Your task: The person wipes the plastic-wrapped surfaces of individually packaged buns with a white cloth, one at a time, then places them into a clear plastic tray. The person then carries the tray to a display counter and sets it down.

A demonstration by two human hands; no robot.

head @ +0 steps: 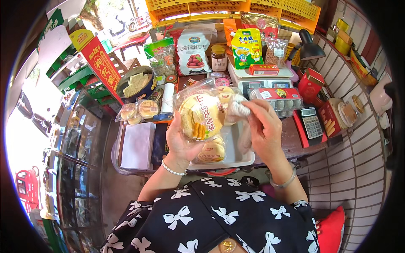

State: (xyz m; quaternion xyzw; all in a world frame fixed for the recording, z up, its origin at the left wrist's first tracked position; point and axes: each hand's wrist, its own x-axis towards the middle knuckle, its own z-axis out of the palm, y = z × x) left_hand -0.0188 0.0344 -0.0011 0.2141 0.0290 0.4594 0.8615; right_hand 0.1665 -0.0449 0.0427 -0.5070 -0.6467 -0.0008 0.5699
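My left hand (182, 140) holds up a round, flat pastry in a clear printed packet (202, 114), its front facing me. In my right hand (265, 128), between thumb and fingers, is a crumpled white cloth or wipe (239, 106), close to the packet's right side. Just behind it, partly hidden, is another wrapped pastry (225, 95). Below the held packet, one more wrapped pastry (211, 151) lies in a white plastic tray (243, 161). More packaged buns (139, 110) sit left of the tray, beside a white paper roll (167, 98).
At the back stand a red date bag (194, 52), a honey jar (218, 58) and a yellow-green pouch (247, 49) on a scale (265, 83). On the right are an egg carton (277, 101), a calculator (311, 123) and a black lamp (311, 47). White paper (137, 145) lies left.
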